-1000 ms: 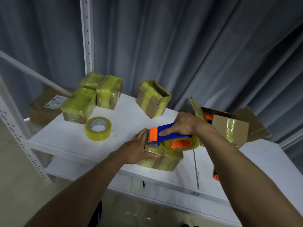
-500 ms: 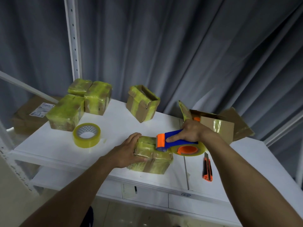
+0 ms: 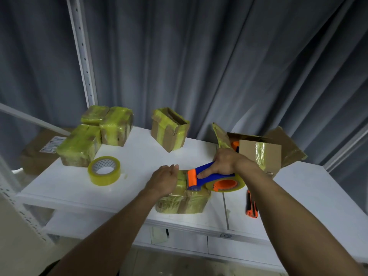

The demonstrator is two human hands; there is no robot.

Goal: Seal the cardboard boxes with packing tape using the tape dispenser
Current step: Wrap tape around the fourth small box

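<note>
A small cardboard box (image 3: pixel 182 202) wrapped in yellowish tape lies near the front edge of the white table (image 3: pixel 139 162). My left hand (image 3: pixel 164 181) rests flat on its left top, fingers straight. My right hand (image 3: pixel 225 162) grips the blue handle of the tape dispenser (image 3: pixel 211 179), index finger stretched along it. The dispenser's orange head sits on the box top; its tape roll hangs off the box's right side.
Three taped boxes (image 3: pixel 99 134) stand at the back left, a spare tape roll (image 3: pixel 104 173) before them. An open-topped box (image 3: pixel 169 129) stands mid-back, a larger open carton (image 3: pixel 258 152) at the right. An orange utility knife (image 3: pixel 251 205) lies right of the box. Grey curtain behind.
My left hand has straightened its fingers and now lies flatter on the box. The dispenser has stayed on the box top; the camera view has shifted slightly.
</note>
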